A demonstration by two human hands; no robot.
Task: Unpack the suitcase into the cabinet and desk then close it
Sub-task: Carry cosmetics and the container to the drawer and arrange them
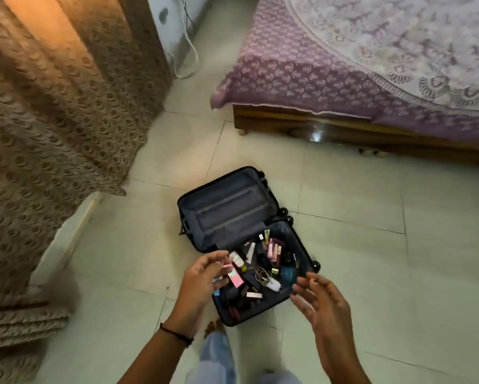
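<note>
A small dark suitcase lies open flat on the tiled floor. Its far half is an empty grey lining; its near half holds several small cosmetics, a pink box, and a white charger with a coiled cable. My left hand hovers over the near half's left side, fingers relaxed and spread, holding nothing. My right hand hovers at the near half's right corner, fingers also loose and empty. I am standing; my foot shows just in front of the case.
A bed with a purple patterned cover on a wooden frame fills the upper right. A brown patterned curtain hangs along the left, down to the floor. White cables trail by the far wall. Pale floor tiles surround the suitcase.
</note>
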